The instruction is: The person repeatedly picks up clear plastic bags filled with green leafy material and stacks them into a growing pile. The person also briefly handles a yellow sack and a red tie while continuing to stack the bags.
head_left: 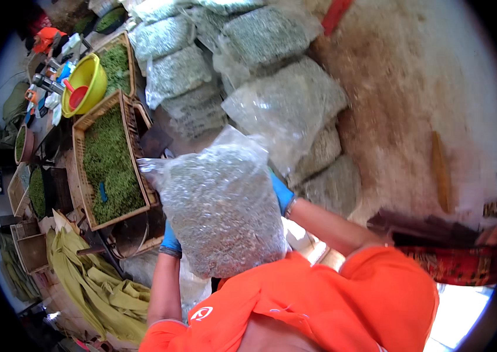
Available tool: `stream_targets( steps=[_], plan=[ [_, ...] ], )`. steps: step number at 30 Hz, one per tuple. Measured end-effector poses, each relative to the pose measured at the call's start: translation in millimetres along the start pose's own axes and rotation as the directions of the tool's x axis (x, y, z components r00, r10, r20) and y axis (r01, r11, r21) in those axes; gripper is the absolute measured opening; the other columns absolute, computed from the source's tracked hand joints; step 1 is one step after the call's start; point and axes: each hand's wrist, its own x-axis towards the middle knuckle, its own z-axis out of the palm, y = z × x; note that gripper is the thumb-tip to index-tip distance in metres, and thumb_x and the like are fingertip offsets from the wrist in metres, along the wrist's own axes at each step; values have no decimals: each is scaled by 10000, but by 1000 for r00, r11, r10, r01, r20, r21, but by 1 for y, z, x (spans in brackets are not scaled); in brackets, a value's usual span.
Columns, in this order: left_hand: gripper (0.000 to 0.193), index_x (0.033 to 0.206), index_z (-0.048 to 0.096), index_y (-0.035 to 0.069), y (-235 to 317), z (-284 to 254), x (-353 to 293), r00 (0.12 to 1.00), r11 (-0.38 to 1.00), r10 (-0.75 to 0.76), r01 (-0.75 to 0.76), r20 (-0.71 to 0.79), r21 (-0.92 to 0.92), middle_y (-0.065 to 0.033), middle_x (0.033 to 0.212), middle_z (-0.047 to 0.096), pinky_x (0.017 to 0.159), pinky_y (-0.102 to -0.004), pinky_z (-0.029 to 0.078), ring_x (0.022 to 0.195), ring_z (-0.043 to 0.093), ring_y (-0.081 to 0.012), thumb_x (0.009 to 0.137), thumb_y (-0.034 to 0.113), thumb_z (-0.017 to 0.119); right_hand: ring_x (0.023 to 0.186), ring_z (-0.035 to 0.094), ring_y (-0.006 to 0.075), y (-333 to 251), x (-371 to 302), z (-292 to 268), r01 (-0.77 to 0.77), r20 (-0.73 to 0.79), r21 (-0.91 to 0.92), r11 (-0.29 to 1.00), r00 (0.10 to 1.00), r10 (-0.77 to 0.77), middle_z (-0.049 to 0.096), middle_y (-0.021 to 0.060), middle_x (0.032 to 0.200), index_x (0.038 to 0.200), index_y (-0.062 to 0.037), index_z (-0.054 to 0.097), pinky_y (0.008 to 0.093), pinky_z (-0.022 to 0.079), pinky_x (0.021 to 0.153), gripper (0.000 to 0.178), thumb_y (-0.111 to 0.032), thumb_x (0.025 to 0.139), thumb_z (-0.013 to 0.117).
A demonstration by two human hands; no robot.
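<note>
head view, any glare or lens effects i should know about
In the head view, glare streaks the held plastic bag; same view, a patch at lower right is blown out to white; same view, fisheye framing leaves black corners.

Bright light burns a patch (460, 314) at lower right to near-pure white, while glare streaks the bag (219, 205) at center and glints off the stacked bags (266, 35) — the floor (401, 117) beyond looks hazy. Shadow pools beneath the crate (120, 217); the far left sits dim and soft — its lines bowed toward the fisheye's black, blue-fringed rim.
</note>
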Motion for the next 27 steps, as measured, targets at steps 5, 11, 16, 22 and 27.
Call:
stream_targets(
  steps=[5,11,16,22,27],
  plan=[
    [325,1171,574,14,47,69,14,988,990,-132,127,76,60,-77,1084,624,823,-319,484,922,593,-199,954,218,443,1047,562,279,-8,-36,9,189,-143,85,978,974,-175,570,116,1214,1235,-77,525,404,453,923,567,-527,928,368],
    [350,1107,613,11,58,41,52,964,967,-253,254,83,-7,-89,1026,647,781,-330,489,876,614,-207,928,286,493,991,574,259,-23,-52,55,299,-127,19,954,947,-294,595,107,1159,1233,-70,527,398,481,874,525,-483,940,390],
    [343,1048,633,3,94,47,37,964,965,-259,260,54,-22,-98,993,654,753,-351,486,831,617,-229,920,295,505,977,577,232,-37,-73,123,259,-194,4,966,948,-254,601,93,1152,1218,-73,535,388,484,865,495,-462,950,387],
    [330,1064,618,1,188,51,42,962,968,-249,248,-108,-30,-108,996,644,742,-362,485,822,609,-247,928,261,466,996,571,222,-69,0,170,123,-124,72,990,986,-113,600,73,1166,1228,-89,532,376,474,881,514,-488,946,373],
    [360,1114,597,8,252,75,39,954,972,-208,227,-217,68,-113,1026,643,735,-373,499,848,613,-263,940,262,410,1049,550,237,-84,53,181,42,-64,157,987,997,-32,571,78,1218,1270,-104,505,383,445,930,580,-549,931,351]
  ],
)
